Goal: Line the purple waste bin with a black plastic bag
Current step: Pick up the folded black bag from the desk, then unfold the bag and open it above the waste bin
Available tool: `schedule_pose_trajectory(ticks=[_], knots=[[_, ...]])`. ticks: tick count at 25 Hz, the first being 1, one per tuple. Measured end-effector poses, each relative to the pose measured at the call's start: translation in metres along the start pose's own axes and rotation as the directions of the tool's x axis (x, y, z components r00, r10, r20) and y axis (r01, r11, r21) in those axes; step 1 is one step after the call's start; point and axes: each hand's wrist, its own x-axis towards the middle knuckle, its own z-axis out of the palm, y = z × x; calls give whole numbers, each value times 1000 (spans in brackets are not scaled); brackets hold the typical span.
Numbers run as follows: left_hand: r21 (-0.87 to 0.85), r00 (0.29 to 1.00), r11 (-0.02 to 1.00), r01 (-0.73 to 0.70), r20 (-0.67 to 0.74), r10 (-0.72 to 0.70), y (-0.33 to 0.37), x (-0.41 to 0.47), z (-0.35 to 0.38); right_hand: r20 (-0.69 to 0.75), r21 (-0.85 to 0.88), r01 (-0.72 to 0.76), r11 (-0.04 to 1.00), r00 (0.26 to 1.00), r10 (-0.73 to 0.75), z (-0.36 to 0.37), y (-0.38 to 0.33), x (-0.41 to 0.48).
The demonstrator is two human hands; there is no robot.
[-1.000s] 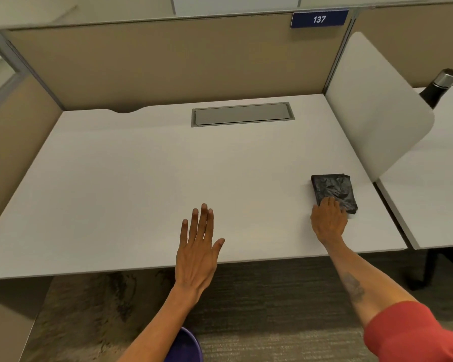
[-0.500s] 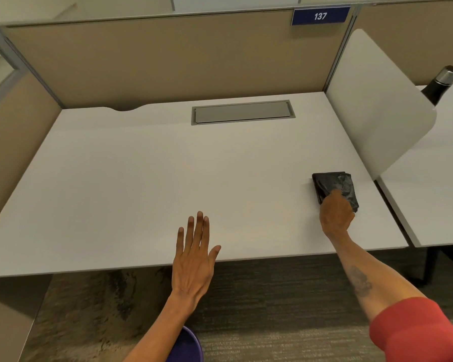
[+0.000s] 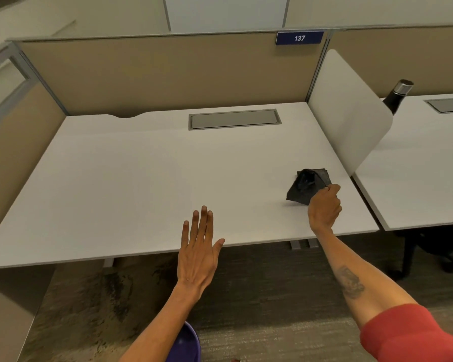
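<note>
A folded black plastic bag [image 3: 306,186] hangs tilted just above the right part of the white desk [image 3: 141,178], one corner lifted. My right hand [image 3: 324,207] is closed on the bag's near right corner. My left hand [image 3: 198,252] hovers flat over the desk's front edge, fingers straight and slightly spread, holding nothing. Only a slice of the purple waste bin [image 3: 185,346] shows on the floor at the bottom, partly behind my left forearm.
Tan cubicle panels wall the desk at the back and left. A grey cable hatch [image 3: 234,119] sits at the desk's rear. A white divider [image 3: 348,121] separates a neighbouring desk holding a dark bottle [image 3: 396,96]. Carpet lies below the desk edge.
My right hand closed on the bag, which lay flat on the desk, and has raised it so it tilts. My left hand drifted slightly toward me.
</note>
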Motion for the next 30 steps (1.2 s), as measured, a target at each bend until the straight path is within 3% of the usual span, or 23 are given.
schedule_pose_trajectory(ticks=[15,23,26,28,30], knots=[[-43,991,996,-84,-112,79,-51,-155,-100,20,185,255,949,965,-263,-121,-70,-259],[-98,972,975,-201,-141,186,-109,-253,-126,316,246,340,908,857,-407,-159,-108,-393],[-328,972,915,-234,-96,214,-124,-275,-130,421,299,344,890,790,-446,-165,-119,-433],[-628,985,770,-114,32,172,-131,-285,-135,479,337,345,876,738,-475,-170,-126,-452],[-782,986,622,33,128,108,-138,-293,-139,483,364,325,873,735,-475,-177,-132,-460]])
